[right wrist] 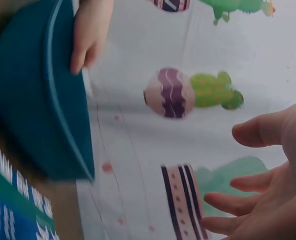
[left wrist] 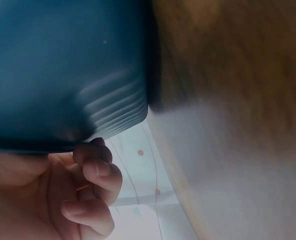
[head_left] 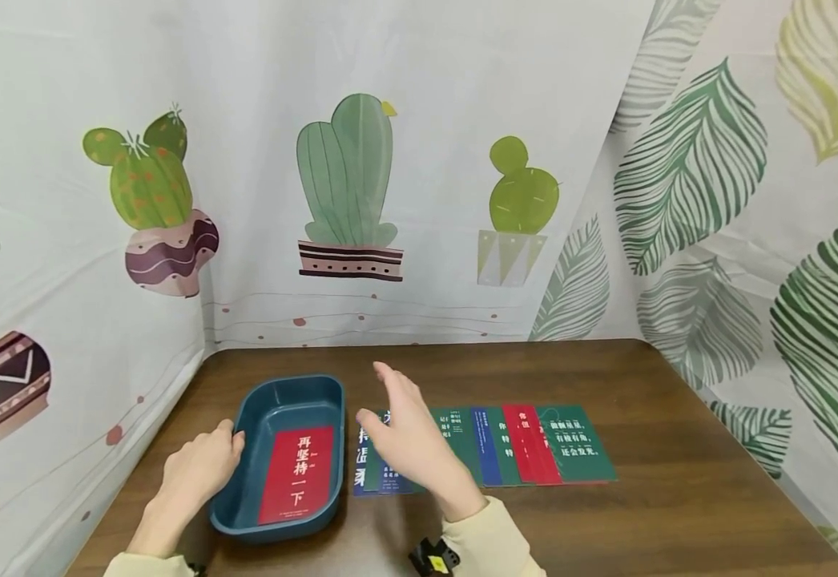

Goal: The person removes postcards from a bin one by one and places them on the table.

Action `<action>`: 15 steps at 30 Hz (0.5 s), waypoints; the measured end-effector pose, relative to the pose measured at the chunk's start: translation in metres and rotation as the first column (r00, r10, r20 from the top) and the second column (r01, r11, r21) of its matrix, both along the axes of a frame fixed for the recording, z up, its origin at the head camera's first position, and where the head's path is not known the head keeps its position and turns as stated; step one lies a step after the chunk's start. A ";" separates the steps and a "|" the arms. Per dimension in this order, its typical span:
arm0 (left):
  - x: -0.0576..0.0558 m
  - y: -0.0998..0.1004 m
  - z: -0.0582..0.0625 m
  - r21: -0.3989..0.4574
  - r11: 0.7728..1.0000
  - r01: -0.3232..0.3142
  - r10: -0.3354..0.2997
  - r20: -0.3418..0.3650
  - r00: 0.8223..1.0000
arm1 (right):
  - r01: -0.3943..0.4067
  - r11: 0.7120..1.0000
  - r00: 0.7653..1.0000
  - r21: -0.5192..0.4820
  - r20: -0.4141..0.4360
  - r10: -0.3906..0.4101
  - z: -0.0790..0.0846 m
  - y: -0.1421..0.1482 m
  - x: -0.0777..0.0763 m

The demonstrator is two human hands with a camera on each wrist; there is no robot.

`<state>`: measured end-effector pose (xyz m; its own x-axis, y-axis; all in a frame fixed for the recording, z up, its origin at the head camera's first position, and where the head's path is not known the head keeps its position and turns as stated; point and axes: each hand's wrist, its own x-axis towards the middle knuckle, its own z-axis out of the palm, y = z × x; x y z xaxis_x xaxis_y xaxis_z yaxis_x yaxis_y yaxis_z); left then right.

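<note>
A teal-blue plastic tray stands on the table at the left, a red card with white characters lying flat inside it. My left hand grips the tray's left rim; in the left wrist view its fingers curl beneath the edge. Over the left end of a row of cards, my right hand hovers with fingers spread and nothing held. The right wrist view shows that palm bare. Part of the row is hidden behind it, where a blue card peeks out beside the tray.
The overlapping row runs rightward across the brown wooden table, with a narrow blue card, a red card and a green card at its right end. A white cloth printed with cacti hangs behind the table.
</note>
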<state>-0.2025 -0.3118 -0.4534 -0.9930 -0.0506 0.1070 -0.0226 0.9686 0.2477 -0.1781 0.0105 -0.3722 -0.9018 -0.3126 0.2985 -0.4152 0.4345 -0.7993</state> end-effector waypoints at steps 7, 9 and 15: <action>0.001 -0.001 0.000 -0.003 1.000 -0.003 0.003 0.005 1.000 | -0.071 0.995 0.979 -0.068 0.188 0.082 -0.014 -0.051 -0.006; 0.002 -0.001 0.000 -0.006 1.000 -0.005 0.005 0.006 1.000 | -0.065 0.991 0.958 -0.115 0.271 0.094 -0.023 -0.066 -0.007; 0.002 0.000 0.001 -0.001 1.000 -0.003 0.003 0.007 1.000 | 0.100 0.901 0.848 -0.422 0.509 0.144 -0.040 -0.098 -0.008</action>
